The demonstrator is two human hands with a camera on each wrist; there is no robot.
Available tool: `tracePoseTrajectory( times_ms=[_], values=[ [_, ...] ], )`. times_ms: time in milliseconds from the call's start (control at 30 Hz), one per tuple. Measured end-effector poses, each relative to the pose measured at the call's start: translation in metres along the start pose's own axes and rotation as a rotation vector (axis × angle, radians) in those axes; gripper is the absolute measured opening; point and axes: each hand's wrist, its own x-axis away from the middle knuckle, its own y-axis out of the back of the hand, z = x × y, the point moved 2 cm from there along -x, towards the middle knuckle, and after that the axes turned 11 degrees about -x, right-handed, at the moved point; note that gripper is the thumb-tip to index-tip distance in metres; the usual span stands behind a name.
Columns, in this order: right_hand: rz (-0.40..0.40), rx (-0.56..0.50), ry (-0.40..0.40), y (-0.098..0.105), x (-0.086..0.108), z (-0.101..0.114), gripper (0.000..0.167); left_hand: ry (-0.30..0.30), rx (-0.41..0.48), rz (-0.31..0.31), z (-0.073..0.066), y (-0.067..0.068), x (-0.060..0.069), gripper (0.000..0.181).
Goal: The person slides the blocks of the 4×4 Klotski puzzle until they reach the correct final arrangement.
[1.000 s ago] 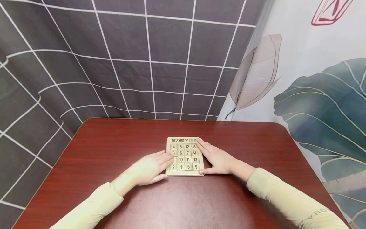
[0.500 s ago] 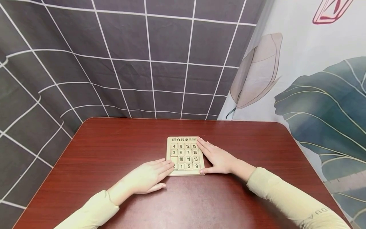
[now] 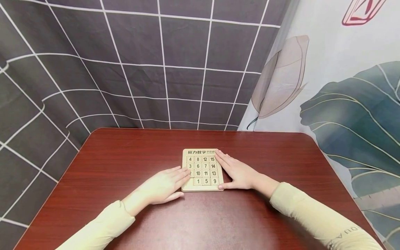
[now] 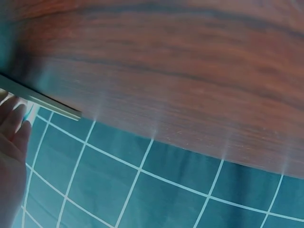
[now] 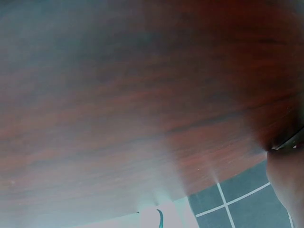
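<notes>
Left hand (image 3: 165,184) and right hand (image 3: 240,173), both unclenched, flanked a number puzzle (image 3: 203,189).
Straight left fingers touched the square 2 tile (image 3: 192,174), nearer the gap (image 3: 190,181) at the near-left corner; the right thumb and fingers spanned the opposite edge. The pale, round-cornered puzzle's long axis seemed to point away, across the glossy, wood-grained red table (image 3: 125,152) towards a creased grey curtain (image 3: 184,38) with white grid lines.

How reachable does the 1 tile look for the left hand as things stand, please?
Probably yes: the left hand is just above-left, over part of the 2 tile, nothing covers the 1 tile, and the right hand lies along the board's opposite edge.
</notes>
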Motion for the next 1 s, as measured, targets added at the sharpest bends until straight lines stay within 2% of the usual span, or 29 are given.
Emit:
tracePoseTrajectory(
  times_ms=[233,400,567,1000],
  values=[
    [-0.003,-0.008,0.002,0.001,0.0,0.002,0.114,-0.039,0.041,-0.018,-0.007,0.006,-0.007,0.061],
    [-0.002,-0.01,0.001,0.001,0.0,0.002,0.114,-0.08,0.018,-0.026,-0.015,0.006,-0.011,0.061],
    [-0.003,-0.003,0.004,0.0,0.0,0.0,0.114,-0.078,0.005,-0.02,-0.017,0.005,-0.011,0.062],
    [-0.004,-0.001,0.009,-0.001,0.0,0.0,0.115,-0.03,0.037,-0.019,-0.012,0.001,0.009,0.062]
  ],
)
